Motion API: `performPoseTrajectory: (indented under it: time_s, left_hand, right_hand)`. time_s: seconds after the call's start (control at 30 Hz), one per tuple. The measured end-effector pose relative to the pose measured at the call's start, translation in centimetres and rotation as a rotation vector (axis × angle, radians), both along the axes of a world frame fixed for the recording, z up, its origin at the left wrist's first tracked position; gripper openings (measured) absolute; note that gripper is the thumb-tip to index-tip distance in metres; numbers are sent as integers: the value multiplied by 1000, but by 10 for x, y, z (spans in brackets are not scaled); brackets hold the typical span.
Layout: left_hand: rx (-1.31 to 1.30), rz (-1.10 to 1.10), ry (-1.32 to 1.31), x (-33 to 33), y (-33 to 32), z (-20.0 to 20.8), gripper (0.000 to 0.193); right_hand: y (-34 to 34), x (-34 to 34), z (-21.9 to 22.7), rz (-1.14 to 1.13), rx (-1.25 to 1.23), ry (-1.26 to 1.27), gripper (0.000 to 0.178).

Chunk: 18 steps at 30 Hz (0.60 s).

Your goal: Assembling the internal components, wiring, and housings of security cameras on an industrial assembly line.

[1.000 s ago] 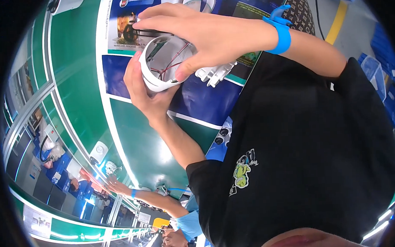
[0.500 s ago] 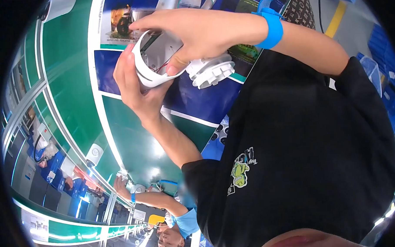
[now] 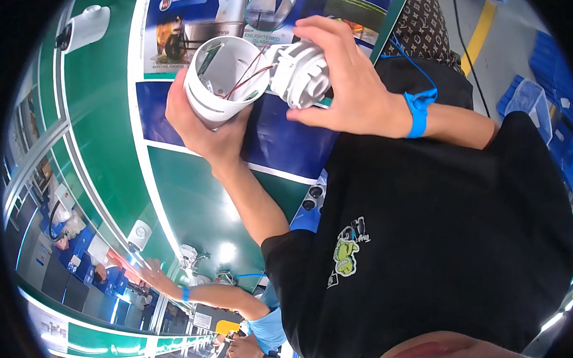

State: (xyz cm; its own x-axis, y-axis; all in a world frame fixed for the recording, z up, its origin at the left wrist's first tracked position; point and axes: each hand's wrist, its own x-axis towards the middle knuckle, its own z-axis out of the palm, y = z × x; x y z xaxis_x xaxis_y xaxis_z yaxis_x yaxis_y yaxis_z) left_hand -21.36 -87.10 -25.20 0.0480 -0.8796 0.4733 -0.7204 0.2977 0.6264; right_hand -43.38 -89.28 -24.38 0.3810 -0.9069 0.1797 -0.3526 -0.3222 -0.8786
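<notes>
My left hand (image 3: 212, 134) is wrapped round a white cylindrical housing (image 3: 201, 97), whose open end faces up. Thin red and dark wires (image 3: 250, 78) run out of that opening to a white ribbed round plastic part (image 3: 303, 74), just to the right of the housing. My right hand (image 3: 365, 94) grips this part between thumb and fingers, apart from the housing's rim. Inside the housing, a narrow greenish piece (image 3: 213, 58) shows along the wall. A blue strap (image 3: 418, 113) goes round my right wrist.
Printed sheets (image 3: 199, 30) cover the bench under my hands. A white camera-shaped unit (image 3: 89, 28) stands at the far left, another white unit (image 3: 138, 234) lower down. A co-worker's arm (image 3: 221, 296) reaches over the bench near white parts (image 3: 189, 255). Blue bins (image 3: 555, 87) sit at right.
My right hand has left the housing's opening, moved right and taken hold of the ribbed part. My left hand still holds the housing, now tilted differently. The co-worker's hand has moved left.
</notes>
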Motion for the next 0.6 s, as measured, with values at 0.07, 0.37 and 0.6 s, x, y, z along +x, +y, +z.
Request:
performPoseTrajectory:
  time_s: [0.07, 0.37, 0.6]
  left_hand:
    - [-42, 69, -171, 1, 0, 0, 94]
    - [-96, 132, -133, 16, 2, -15, 91]
    - [-84, 31, -40, 19, 7, -22, 95]
  right_hand:
    - [-10, 3, -1, 20, 75, 14, 96]
    - [-59, 6, 4, 349, -610, -7, 69]
    - [-75, 19, 4, 610, -683, -224, 63]
